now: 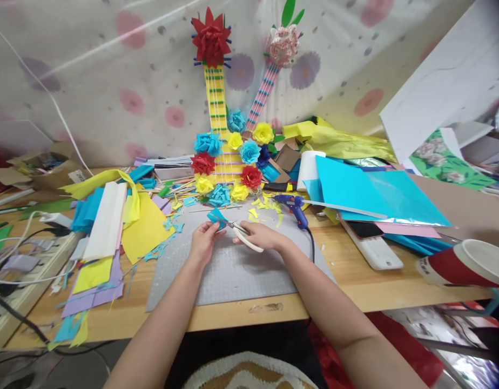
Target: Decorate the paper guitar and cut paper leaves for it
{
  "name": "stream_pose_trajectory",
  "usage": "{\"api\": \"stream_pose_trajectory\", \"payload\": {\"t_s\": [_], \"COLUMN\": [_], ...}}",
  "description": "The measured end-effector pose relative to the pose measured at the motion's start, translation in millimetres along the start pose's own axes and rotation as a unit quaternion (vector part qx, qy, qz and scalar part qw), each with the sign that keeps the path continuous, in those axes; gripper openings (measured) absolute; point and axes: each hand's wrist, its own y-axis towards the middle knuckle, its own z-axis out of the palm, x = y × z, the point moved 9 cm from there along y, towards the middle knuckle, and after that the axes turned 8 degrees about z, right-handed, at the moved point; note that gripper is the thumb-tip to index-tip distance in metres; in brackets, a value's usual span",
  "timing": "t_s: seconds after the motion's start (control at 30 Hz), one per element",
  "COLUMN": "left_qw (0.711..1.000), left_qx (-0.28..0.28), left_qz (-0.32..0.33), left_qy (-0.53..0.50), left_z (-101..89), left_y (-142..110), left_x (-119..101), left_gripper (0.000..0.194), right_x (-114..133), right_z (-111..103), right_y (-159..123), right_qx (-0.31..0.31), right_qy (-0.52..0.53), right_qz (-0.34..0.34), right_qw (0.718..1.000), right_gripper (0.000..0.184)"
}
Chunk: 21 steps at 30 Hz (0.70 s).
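Between the fingers of my left hand [204,240] is a small piece of blue paper [217,217], held above the grey cutting mat [241,278]. My right hand [260,236] is closed round the pale handles of a pair of scissors [248,240]. Their blades point left and meet the blue paper; whether they are apart is too small to tell. Yellow paper scraps [266,205] lie on the mat's far edge. Behind them stands a yellow paper guitar [216,102] with red, blue and yellow paper flowers round its body.
A blue glue gun [294,208] lies right of the mat, its black cord running forward. Blue sheets [355,186] and a white phone-like device [377,251] are farther right, near a red and white cup [468,263]. Leftward are coloured paper [148,227] and a power strip [34,275].
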Motion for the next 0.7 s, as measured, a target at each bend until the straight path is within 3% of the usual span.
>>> {"api": "stream_pose_trajectory", "payload": {"t_s": [0.7], "left_qw": [0.998], "left_qx": [0.041], "left_qz": [-0.024], "left_qy": [0.046], "left_z": [6.1], "left_y": [8.8], "left_x": [5.9], "left_gripper": [0.03], "right_x": [-11.6], "right_z": [-6.9], "right_y": [-0.9], "right_qx": [0.015], "right_qy": [-0.015], "right_qz": [0.008], "right_qw": [1.0], "right_gripper": [0.044]}}
